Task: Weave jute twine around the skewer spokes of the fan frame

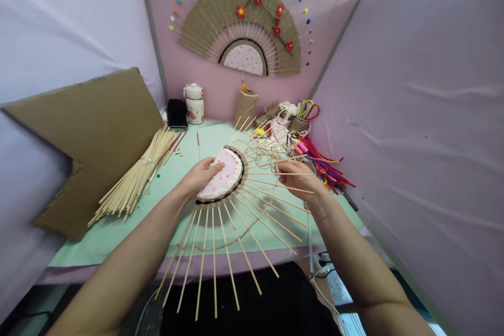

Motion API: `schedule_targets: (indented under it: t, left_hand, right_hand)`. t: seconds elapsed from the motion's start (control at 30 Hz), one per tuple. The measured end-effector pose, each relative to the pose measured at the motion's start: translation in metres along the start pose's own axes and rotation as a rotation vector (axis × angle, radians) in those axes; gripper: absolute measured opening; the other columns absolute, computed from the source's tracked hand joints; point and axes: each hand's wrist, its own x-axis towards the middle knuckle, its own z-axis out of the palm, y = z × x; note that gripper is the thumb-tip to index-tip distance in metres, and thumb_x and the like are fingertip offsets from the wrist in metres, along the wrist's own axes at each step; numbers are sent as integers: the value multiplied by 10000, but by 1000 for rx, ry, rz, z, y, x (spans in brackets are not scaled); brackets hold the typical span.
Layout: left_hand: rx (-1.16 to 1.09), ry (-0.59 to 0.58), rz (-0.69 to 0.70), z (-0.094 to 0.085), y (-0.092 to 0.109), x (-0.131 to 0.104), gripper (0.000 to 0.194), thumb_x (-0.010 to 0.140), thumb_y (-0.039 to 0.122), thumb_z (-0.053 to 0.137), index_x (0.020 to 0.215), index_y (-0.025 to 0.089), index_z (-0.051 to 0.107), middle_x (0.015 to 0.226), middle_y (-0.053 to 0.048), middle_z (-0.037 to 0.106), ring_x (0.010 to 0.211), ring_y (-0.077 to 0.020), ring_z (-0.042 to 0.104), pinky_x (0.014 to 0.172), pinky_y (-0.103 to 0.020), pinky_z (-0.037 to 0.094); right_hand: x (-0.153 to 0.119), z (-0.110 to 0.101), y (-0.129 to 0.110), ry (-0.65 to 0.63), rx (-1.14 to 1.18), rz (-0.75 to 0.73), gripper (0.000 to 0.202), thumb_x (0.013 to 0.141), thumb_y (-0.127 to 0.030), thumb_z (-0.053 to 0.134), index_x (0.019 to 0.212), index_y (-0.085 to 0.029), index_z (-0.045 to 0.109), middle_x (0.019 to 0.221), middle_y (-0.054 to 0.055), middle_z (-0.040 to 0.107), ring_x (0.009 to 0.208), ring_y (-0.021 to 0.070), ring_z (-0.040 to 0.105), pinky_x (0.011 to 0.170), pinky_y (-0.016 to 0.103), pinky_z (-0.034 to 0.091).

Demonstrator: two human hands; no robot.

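My left hand [202,174] grips the straight edge of a half-round fan frame [223,177], thumb on its pink dotted cloth. A black band and woven twine border the curved side, and several thin wooden sticks [214,262] fan out from it towards me and to the right. Among the right-hand sticks, my right hand [295,176] pinches a strand of twine [252,228]. That twine runs loosely across the sticks in a long curve. A tangle of loose twine [263,152] lies just beyond my right fingers.
A bundle of wooden sticks [136,173] leans by folded cardboard [98,131] at left. Behind stand a white bottle [194,105], a black object [177,114] and a twine spool [246,105]. Coloured pipe cleaners [326,165] and scissors [313,111] lie right. A finished fan [197,18] hangs behind.
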Motion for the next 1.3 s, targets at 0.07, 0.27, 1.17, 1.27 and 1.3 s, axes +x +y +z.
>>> schedule_targets:
  t: [0.07, 0.27, 1.17, 1.27, 1.3]
  left_hand:
    - [11, 5, -2, 0, -1, 0, 585, 583, 636, 769, 878, 157, 606, 613, 35, 576, 486, -102, 483, 452, -216, 293]
    - [48, 62, -27, 1, 6, -2, 578, 568, 623, 775, 858, 152, 609, 585, 37, 568, 473, -103, 473, 448, -218, 284]
    - [-129, 132, -63, -10, 4, 8, 536, 583, 587, 796, 819, 138, 623, 597, 37, 596, 464, -82, 463, 447, -207, 307]
    - [-138, 146, -89, -10, 10, 6, 454, 648, 518, 780, 842, 137, 627, 621, 26, 623, 481, -90, 495, 462, -207, 337]
    - [-137, 152, -95, -10, 12, 6, 436, 661, 503, 776, 845, 137, 627, 624, 26, 626, 482, -91, 499, 462, -207, 340]
  right_hand:
    - [0, -1, 0, -12, 3, 4, 193, 559, -311, 789, 664, -191, 679, 598, -15, 581, 541, 94, 449, 490, 245, 307]
    - [-3, -5, -5, -58, 70, 53, 236, 583, -303, 800, 770, -183, 722, 715, 8, 663, 612, 112, 555, 541, 255, 376]
    - [-42, -135, 22, 320, -712, -44, 611, 685, -504, 747, 1191, -185, 627, 1154, 140, 704, 1040, 284, 664, 857, 388, 527]
    - [-62, -156, 45, 207, -963, 11, 814, 613, -425, 787, 1342, -172, 526, 1221, 170, 659, 1033, 295, 663, 855, 410, 537]
    - [-65, -161, 53, 184, -1004, 14, 836, 622, -397, 773, 1376, -171, 491, 1229, 170, 649, 1014, 284, 669, 845, 405, 543]
